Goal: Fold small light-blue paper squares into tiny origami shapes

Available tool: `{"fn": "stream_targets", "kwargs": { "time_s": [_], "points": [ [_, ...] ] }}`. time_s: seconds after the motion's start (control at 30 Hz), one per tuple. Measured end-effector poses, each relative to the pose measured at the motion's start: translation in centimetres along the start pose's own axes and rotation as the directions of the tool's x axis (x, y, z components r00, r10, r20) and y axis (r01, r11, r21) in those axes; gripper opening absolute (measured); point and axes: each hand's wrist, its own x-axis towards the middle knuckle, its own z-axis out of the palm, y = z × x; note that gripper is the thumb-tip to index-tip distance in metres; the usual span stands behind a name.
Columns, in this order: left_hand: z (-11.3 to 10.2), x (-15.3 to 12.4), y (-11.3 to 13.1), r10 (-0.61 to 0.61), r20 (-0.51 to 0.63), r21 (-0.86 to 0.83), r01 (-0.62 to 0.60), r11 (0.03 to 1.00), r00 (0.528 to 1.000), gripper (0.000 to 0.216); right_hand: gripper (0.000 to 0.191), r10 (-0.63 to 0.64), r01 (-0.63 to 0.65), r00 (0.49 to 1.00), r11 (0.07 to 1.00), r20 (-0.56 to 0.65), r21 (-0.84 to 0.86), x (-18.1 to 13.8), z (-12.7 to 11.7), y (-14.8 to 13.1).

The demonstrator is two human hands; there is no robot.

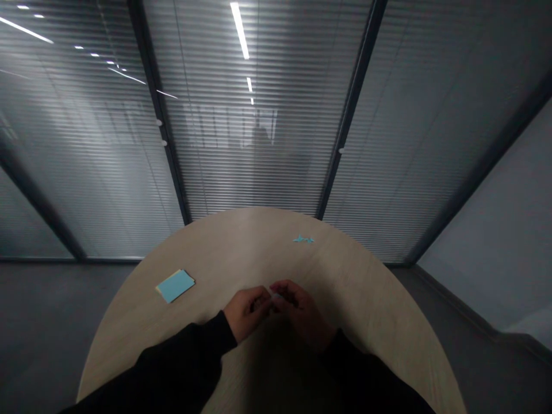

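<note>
Paper [275, 296] between left hand [249, 312]; right hand [299, 313]

We see a pale beige table [276, 253] with faint wood grain, a light blue note [175, 286] lying over a yellow note [161, 291], and a small turquoise paper scrap [303, 238]. Our sleeves [172, 362] are black; the blinds [245, 161] show grey horizontal stripes between dark frames [351, 103].

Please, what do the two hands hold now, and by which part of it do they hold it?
The left hand and right hand hold a small pale piece, perhaps paper, between their fingers; the exact place of the hold is hidden.
</note>
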Motion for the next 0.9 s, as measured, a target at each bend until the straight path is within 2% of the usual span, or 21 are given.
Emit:
{"fn": "stream_targets", "kwargs": {
  "time_s": [0.1,0.2,0.33,0.6,0.73,0.9],
  "points": [
    [0.1,0.2,-0.3,0.013,0.034,0.032,-0.014,0.999,0.999,0.032,0.028,-0.037,0.035,0.998,0.998,-0.041,-0.046,0.0,-0.1,0.1],
    [0.2,0.4,-0.3,0.012,0.018,0.058,-0.013,0.998,1.0,0.027,0.021,-0.063,0.059,0.996,0.997,-0.065,-0.054,0.1,-0.1,0.0],
    [0.3,0.6,0.0,-0.024,0.002,0.054,0.024,0.998,1.0,0.024,0.023,-0.049,0.045,0.992,0.998,-0.116,-0.041,0.4,-0.2,0.0],
    [0.5,1.0,0.0,-0.087,-0.003,-0.071,0.087,0.994,0.996,0.031,0.03,-0.021,0.024,0.997,0.999,-0.077,0.047,0.4,-1.7,0.9],
    [0.4,1.1,-0.3,-0.075,0.036,-0.163,0.08,0.983,0.997,0.034,0.026,-0.015,0.015,0.997,1.0,-0.072,-0.006,0.3,-2.1,0.8],
    [0.3,0.9,-0.5,-0.059,0.077,-0.188,0.072,0.979,0.995,0.034,0.022,-0.006,0.0,0.994,0.999,-0.107,-0.053,0.2,-2.1,0.5]
  ]
}}
